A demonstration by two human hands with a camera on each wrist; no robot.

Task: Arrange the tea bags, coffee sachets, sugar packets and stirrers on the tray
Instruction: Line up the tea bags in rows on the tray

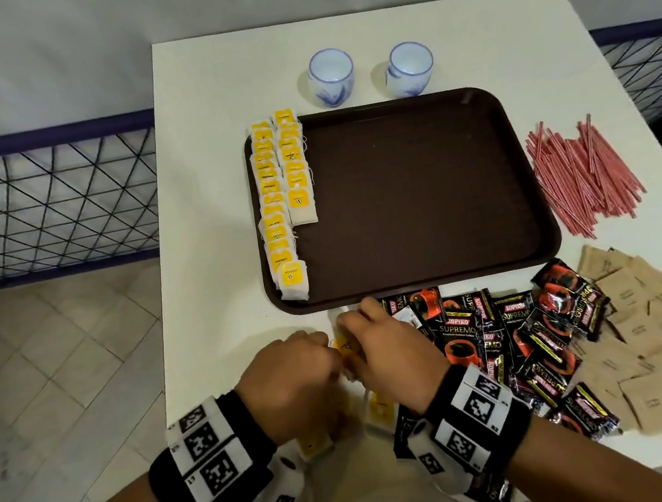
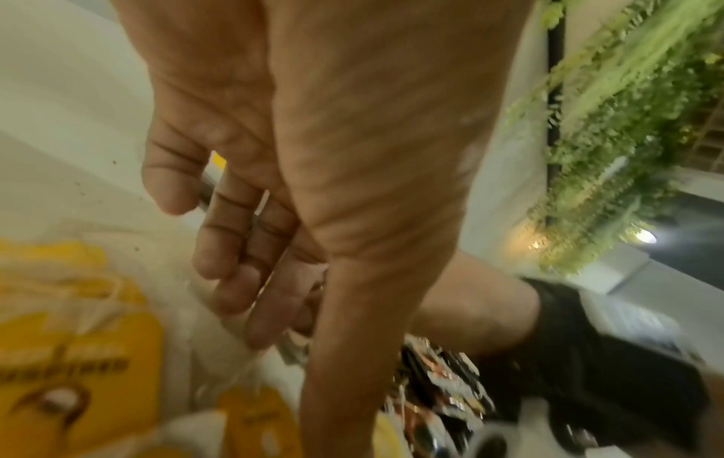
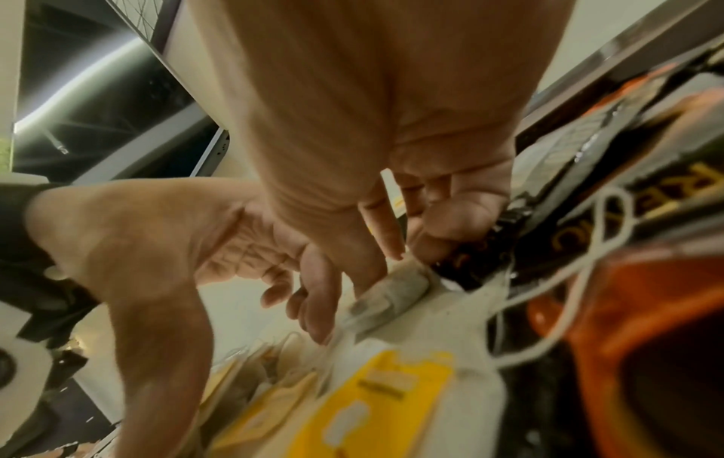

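A brown tray [image 1: 418, 200] holds two columns of yellow-tagged tea bags [image 1: 275, 199] along its left side. Both hands work at the table's front edge over a few loose tea bags [image 1: 380, 408] [image 2: 78, 356] [image 3: 376, 396]. My right hand [image 1: 375, 340] [image 3: 388, 266] pinches one tea bag [image 1: 345, 345] [image 3: 388, 291] between thumb and fingers. My left hand [image 1: 296, 360] [image 2: 250, 279] is beside it with loosely curled fingers and thumb straight, its fingertips at that bag's edge. Black coffee sachets [image 1: 514, 338] lie heaped right of the hands, then brown sugar packets [image 1: 647, 323]. Red stirrers [image 1: 582, 171] lie right of the tray.
Two small white-and-blue cups [image 1: 330, 77] [image 1: 409, 68] stand behind the tray. The white table [image 1: 207, 182] ends just left of the tray, with tiled floor and a wire fence [image 1: 51, 206] beyond. A loose white string [image 3: 587, 279] loops over the sachets.
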